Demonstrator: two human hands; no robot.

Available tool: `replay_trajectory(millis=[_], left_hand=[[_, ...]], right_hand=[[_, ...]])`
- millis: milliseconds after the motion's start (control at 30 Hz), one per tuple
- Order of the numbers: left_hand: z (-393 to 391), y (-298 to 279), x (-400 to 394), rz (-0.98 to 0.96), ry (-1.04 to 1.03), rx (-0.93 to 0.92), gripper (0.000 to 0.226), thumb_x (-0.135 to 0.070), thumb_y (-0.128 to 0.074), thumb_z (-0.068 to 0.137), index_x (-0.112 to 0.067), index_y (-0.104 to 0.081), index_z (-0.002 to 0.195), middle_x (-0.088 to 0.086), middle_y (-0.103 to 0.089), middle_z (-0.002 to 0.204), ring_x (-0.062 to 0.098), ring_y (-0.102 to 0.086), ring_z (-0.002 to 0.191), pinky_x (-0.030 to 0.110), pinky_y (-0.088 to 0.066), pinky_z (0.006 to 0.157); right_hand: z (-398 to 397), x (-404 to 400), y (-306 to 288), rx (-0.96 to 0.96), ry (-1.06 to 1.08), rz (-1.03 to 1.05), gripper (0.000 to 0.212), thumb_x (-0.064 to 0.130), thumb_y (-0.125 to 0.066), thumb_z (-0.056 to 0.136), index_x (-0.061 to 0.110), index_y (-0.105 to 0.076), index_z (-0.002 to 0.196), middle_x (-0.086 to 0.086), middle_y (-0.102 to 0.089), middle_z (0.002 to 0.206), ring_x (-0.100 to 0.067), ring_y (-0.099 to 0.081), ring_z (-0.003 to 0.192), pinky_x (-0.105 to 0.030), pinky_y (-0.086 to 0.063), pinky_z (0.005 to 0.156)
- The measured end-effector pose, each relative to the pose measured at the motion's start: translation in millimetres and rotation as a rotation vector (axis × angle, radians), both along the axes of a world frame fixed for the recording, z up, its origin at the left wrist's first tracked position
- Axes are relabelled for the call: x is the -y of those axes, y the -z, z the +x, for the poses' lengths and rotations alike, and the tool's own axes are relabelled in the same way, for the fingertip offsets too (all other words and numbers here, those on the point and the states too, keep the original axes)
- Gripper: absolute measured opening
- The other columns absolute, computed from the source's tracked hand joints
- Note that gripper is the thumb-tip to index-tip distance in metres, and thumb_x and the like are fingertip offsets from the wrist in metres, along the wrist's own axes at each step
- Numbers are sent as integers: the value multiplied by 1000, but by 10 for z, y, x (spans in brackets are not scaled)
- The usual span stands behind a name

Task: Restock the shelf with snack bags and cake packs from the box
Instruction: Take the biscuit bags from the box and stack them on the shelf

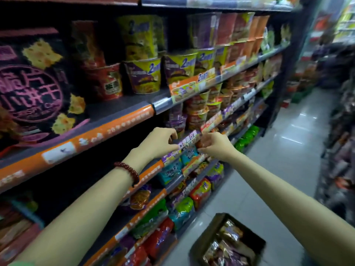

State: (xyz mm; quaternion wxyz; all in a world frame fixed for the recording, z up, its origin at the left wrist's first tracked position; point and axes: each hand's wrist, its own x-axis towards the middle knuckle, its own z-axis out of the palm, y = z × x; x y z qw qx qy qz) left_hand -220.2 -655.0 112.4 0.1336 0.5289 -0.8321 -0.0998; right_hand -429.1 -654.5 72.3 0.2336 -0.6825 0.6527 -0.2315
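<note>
The box (pixel 228 244) sits on the floor (pixel 288 150) at lower right, open, with snack bags (pixel 230 240) inside; it lies well below and behind both hands, nearer the right arm. Left hand (pixel 159 143), beaded bracelet (pixel 127 171) at the wrist, has its fingers (pixel 171 138) curled onto the price strip (pixel 187 142) at a shelf (pixel 119 112) edge. Right hand (pixel 215 144) pinches at the same strip from the other side; whether it holds a pack cannot be determined. The strip's long axis runs along the shelf front, between the hands. Cup noodles (pixel 144 75) fill the upper shelf. The aisle recedes at right, blurred.
</note>
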Motion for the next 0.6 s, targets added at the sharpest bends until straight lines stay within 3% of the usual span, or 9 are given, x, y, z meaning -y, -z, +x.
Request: replay_trajectory(millis=[167, 233, 433, 600], left_hand=[[-729, 356, 408, 74, 105, 91, 32, -35, -65, 85, -10, -62, 105, 7, -66, 99, 23, -62, 92, 40, -52, 80], [-1012, 510, 540, 99, 154, 109, 29, -34, -65, 85, -10, -64, 101, 7, -66, 98, 22, -61, 93, 39, -51, 80], [-1817, 1074, 869, 222, 306, 136, 31, -36, -69, 81, -10, -66, 99, 7, -69, 98, 22, -64, 93, 36, -53, 79], [-2365, 1671, 1011, 327, 435, 141, 33, -37, -69, 82, -10, -68, 101, 7, -70, 97, 21, -63, 94, 32, -51, 80]], right_hand=[[-737, 78, 356, -12, 127, 96, 26, 27, -74, 81, 6, -66, 93, -11, -69, 89, -22, -64, 83, -33, -51, 70], [-1013, 80, 500, -20, 177, 139, 27, 26, -74, 81, 4, -67, 96, -12, -70, 91, -24, -65, 87, -30, -47, 67], [-1780, -4, 1012, 22, 337, 282, 36, 25, -76, 81, 3, -68, 108, -14, -70, 108, -28, -64, 104, -31, -49, 85], [-2245, -232, 1568, 101, 516, 375, 38, 30, -76, 80, 9, -68, 110, -13, -70, 108, -25, -64, 99, -28, -49, 82]])
